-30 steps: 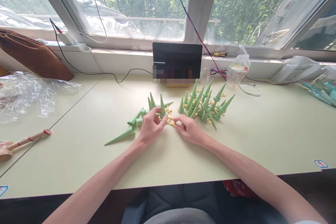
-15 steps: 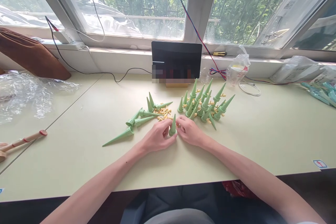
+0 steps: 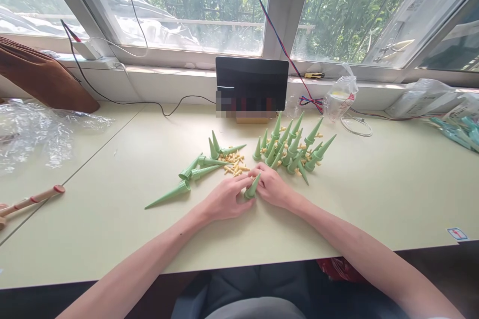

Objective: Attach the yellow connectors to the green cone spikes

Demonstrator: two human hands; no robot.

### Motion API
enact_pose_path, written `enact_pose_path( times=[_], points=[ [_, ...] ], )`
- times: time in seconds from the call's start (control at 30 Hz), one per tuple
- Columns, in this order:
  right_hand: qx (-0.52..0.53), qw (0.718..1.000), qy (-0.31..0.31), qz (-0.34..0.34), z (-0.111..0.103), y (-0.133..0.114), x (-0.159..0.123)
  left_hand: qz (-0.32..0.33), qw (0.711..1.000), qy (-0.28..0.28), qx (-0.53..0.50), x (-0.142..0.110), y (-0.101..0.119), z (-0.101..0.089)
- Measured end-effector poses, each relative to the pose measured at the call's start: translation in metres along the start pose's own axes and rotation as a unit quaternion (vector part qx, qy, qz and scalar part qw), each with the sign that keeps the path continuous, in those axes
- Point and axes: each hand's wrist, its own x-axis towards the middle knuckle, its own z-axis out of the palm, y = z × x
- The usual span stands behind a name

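Between my two hands a green plastic watering spike [image 3: 253,187] leans to the right, its pointed end up. The fingers and thumb of my left hand [image 3: 224,198] are closed around its wide collar. Pressed against the spike's right side is my right hand [image 3: 272,187], fingers curled in a pinch; whatever is in the pinch is hidden. Small yellow valve pieces [image 3: 235,164] lie in a loose pile just beyond my left hand. Several green spikes [image 3: 207,172] lie or stand left of the pile. A cluster of upright spikes fitted with yellow pieces [image 3: 294,147] stands beyond my right hand.
A dark tablet screen [image 3: 251,82] stands at the back by the window. Crumpled clear plastic [image 3: 56,132] and a wooden stick [image 3: 33,201] are at the left. A plastic bag with a cup [image 3: 340,97], cables and bagged teal items [image 3: 458,132] are at the right.
The spike between my hands has tipped from upright to leaning right, and moved slightly right and toward me. My left hand has shifted a little with it, uncovering more yellow pieces.
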Motion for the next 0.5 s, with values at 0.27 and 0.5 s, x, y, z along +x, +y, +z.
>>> enact_pose_path(
  times=[0.27, 0.5],
  points=[
    [-0.023, 1.000, -0.019, -0.002, 0.0001, 0.0037, -0.0002, 0.023, 1.000, 0.002, 0.013, 0.0008, 0.0008, -0.0001],
    [-0.034, 0.999, -0.036, 0.007, -0.0019, -0.0033, -0.0015, 0.048, 0.999, -0.017, 0.017, -0.0014, 0.0021, 0.0016]
  ],
)
